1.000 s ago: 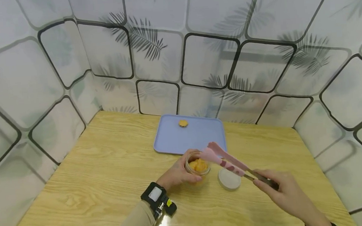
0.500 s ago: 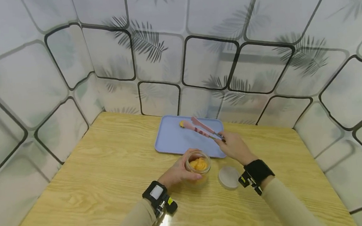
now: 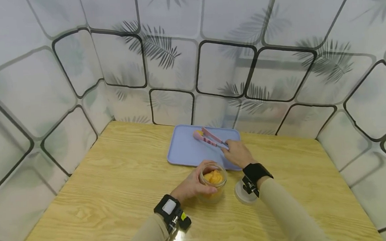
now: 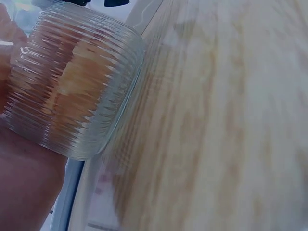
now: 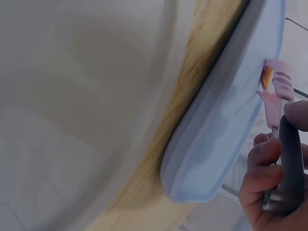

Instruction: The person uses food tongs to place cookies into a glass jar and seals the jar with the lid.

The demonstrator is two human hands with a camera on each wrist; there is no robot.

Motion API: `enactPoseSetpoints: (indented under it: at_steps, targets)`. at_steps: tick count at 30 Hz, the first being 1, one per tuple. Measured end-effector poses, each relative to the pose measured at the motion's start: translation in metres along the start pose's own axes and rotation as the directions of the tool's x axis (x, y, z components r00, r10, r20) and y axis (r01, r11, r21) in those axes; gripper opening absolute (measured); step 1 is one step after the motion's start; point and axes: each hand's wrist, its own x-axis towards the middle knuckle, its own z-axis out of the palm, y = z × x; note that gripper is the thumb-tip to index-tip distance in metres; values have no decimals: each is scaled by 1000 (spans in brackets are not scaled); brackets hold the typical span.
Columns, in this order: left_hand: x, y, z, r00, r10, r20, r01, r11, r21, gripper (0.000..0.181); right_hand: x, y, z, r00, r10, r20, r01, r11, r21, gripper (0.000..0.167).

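Note:
My left hand [image 3: 193,184] grips a ribbed glass jar [image 4: 77,82] from its left side. Orange pieces [image 3: 213,176] lie inside the open jar. Above the blue tray [image 3: 185,151], my right hand [image 3: 237,153] holds pink-tipped tongs [image 3: 211,139] by their metal handles. The tips of the tongs are around an orange piece [image 5: 266,78] on the tray's far part; whether they squeeze it I cannot tell. In the right wrist view, fingers [image 5: 262,178] wrap the dark handle.
A round white lid [image 3: 243,194] lies on the wooden table [image 3: 116,178], right of the jar and partly under the right wrist. A patterned translucent curtain [image 3: 172,69] encloses the table's back and sides.
My right hand has carried the tongs from above the jar forward and left to the tray, where their tips now surround the orange piece. The left hand still holds the jar.

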Motion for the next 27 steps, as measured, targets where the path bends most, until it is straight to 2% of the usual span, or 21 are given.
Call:
enactPoseSetpoints:
  at_steps: [6, 9, 12, 16, 22, 27]
  targets:
    - [0, -2, 1, 1000, 22, 4, -22, 1000, -14, 81, -1, 0, 4, 1000, 16, 0, -16, 998, 54, 24]
    - [0, -2, 0, 1000, 15, 2, -15, 1000, -6, 84, -6, 4, 4, 999, -21, -27, 23, 996, 90, 26]
    - [1, -2, 0, 1000, 1, -5, -1, 1000, 10, 85, -19, 8, 1, 997, -66, -46, 72, 987, 141, 25]
    - [1, -3, -1, 1000, -6, -15, 6, 1000, 24, 85, -48, 12, -13, 992, -107, -68, 119, 969, 218, 22]
    - [1, -4, -1, 999, 26, -28, -25, 999, 40, 82, -99, 19, -51, 970, -151, -189, 196, 949, 247, 3]
    - [0, -4, -1, 999, 25, -33, -23, 998, 63, 80, -148, 21, -82, 946, -187, -265, 261, 924, 278, 16]
